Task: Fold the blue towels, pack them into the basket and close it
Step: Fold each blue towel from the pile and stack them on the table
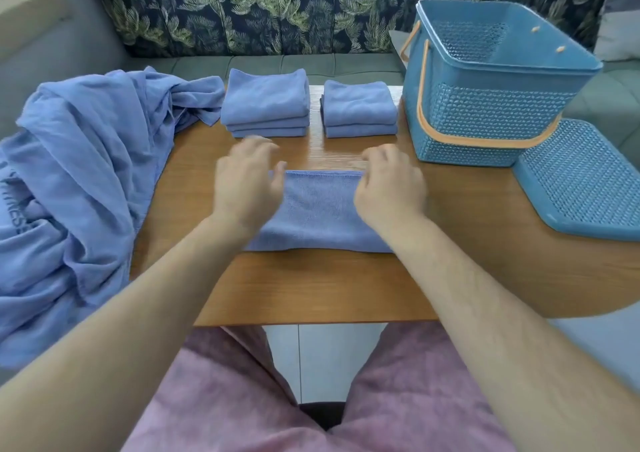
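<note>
2 hands, left (244, 183) and right (389, 190), at towel's (318, 212) far edge near stacks (266, 105); grip unclear.

Lettering: "TNES", the readable part of a longer word; the other letters are lost in folds
Style: tone-on-tone, running sideways
Carrier: large crumpled blue cloth (86, 174) draped over the left edge of the wooden table (311, 289)

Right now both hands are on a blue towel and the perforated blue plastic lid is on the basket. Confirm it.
Not quite: the head view shows the perforated blue plastic lid lying on the wooden table beside the open blue basket. The rest holds.
</note>
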The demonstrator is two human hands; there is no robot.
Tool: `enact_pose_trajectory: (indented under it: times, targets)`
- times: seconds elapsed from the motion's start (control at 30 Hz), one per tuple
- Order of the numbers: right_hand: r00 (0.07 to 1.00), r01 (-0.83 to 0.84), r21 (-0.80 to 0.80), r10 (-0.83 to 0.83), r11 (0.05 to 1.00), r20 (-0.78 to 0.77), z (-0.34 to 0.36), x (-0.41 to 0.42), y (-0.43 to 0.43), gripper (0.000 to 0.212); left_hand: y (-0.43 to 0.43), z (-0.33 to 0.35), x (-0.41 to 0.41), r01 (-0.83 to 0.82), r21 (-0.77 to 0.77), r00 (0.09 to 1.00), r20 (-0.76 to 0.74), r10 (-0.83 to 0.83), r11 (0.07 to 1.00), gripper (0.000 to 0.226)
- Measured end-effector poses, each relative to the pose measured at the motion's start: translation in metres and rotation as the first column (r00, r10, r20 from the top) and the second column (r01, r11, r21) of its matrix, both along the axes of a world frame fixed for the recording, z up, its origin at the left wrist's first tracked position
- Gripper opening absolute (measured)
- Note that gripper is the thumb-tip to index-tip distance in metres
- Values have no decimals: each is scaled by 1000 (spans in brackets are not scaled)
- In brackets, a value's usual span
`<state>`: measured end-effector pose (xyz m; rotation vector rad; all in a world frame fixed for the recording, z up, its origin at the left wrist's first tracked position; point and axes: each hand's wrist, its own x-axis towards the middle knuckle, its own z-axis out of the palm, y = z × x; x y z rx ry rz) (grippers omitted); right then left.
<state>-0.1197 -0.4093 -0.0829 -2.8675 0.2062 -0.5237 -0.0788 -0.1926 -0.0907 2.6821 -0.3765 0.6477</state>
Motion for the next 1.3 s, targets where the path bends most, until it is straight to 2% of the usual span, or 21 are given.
enact_pose_trajectory:
  times: [0.1, 0.2, 0.4, 0.67, 0.87, 1.07, 1.17, 1.23, 1.3]
  targets:
    - [966, -210, 64, 217, 976, -141, -16, -3, 39, 47, -39, -19, -19, 193, 9, 949, -255, -184, 981, 49]
    - [929, -205, 115, 230, 972, -289, -35, -4, 44, 51, -42, -37, -24, 132, 16, 915, -386, -116, 991, 49]
    - [923, -157, 48, 164, 986, -349, -41, -7, 22, 59, -13, -42, -17, 0, 144, 909, -412, 60, 990, 61]
    - [914, -102, 4, 96, 995, -394, -40, -7, -12, 62, 20, -38, -14, -62, 180, 875, -463, 140, 982, 83]
    - [919, -68, 29, 74, 997, -386, -39, -8, -23, 62, 20, -38, -12, -42, 182, 878, -463, 123, 982, 83]
    - [902, 4, 16, 3, 1000, -431, -37, -19, -16, 68, 16, -33, 10, 87, 217, 880, -474, 27, 972, 82]
    - [884, 69, -31, -75, 997, -461, -33, -36, -9, 72, -2, -21, 5, 68, 339, 943, -328, 50, 938, 70]
    - [871, 110, -85, -138, 990, -472, -29, -48, -3, 73, -25, -14, -25, 54, 292, 972, -235, 17, 955, 59]
    - [858, 132, -158, -193, 979, -476, -24, -59, 4, 76, -50, -17, -66, 93, 197, 966, -254, -41, 976, 64]
